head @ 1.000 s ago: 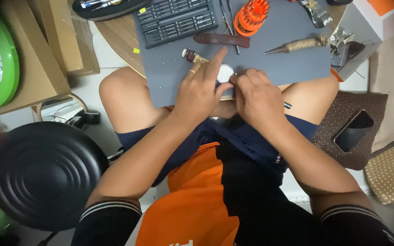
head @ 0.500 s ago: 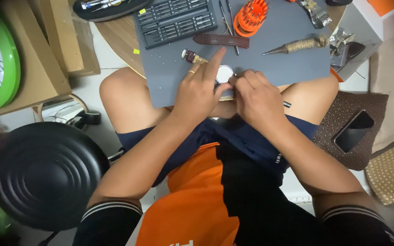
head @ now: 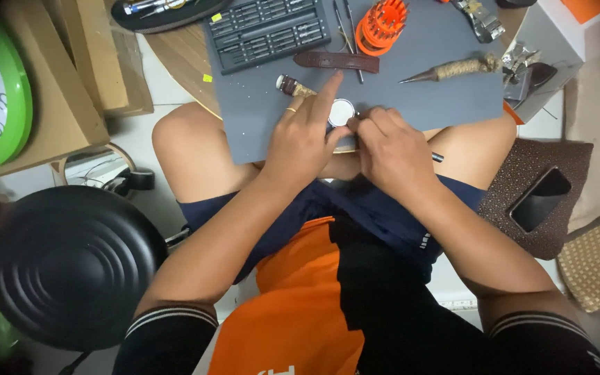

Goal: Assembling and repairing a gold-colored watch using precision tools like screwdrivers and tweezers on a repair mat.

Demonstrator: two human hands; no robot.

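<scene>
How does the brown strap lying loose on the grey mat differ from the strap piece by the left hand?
The loose brown strap lies apart, untouched and fully visible; the strap piece runs under the left hand, towards the watch case. The loose brown strap is darker, plain reddish-brown; the strap piece looks lighter near the fingers. Both rest on the grey mat.

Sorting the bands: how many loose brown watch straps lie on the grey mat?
2: one strap below the orange holder, another poking out above the left hand; hands may hide more.

Strap (head: 336,61) and awl (head: 453,69) perhaps crowd the mat (head: 418,97).
</scene>
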